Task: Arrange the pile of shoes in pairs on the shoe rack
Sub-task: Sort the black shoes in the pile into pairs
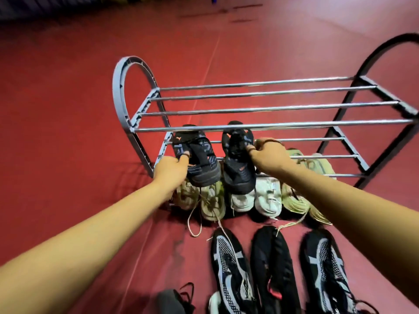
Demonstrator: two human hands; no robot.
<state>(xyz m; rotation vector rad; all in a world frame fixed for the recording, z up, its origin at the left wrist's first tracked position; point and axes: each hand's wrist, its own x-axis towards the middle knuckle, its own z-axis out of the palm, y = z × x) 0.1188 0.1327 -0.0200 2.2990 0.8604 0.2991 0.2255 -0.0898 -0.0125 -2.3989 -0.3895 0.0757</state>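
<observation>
Left hand [173, 169]: fingers curled round the side of the left black shoe [196, 158], thumb on its upper; the shoe is held in the air, toe pointing away toward the rack.
Right hand [268, 156]: fingers pinch the side of the right black shoe [238, 159], held up level with the other; a dark band shows on one finger.
Black shoes: a matching pair with orange marks, side by side but not touching, toes reaching under the front bar of the top shelf, heels hanging above the lower row.
Rack [267, 109]: grey arched end frames joined by chrome bars; two shelves in view, standing on the red floor [68, 98].
Top shelf: bare bars.
Lower shelf, left: tan pair [204, 198] with loose laces trailing onto the floor, partly hidden by the left hand and shoe.
Lower shelf, middle: white pair [260, 198], heels toward the viewer, just beside the tan pair.
Lower shelf, right: pale green pair [306, 177], partly behind the right forearm.
Floor, near: three dark shoes lying in a row in front of the rack, namely a black mesh shoe [231, 268] with grey stripes, a plain black shoe [275, 268], and a second mesh shoe [328, 268].
Floor, bottom edge: a dark shoe [175, 299], only partly in view; its kind cannot be told.
</observation>
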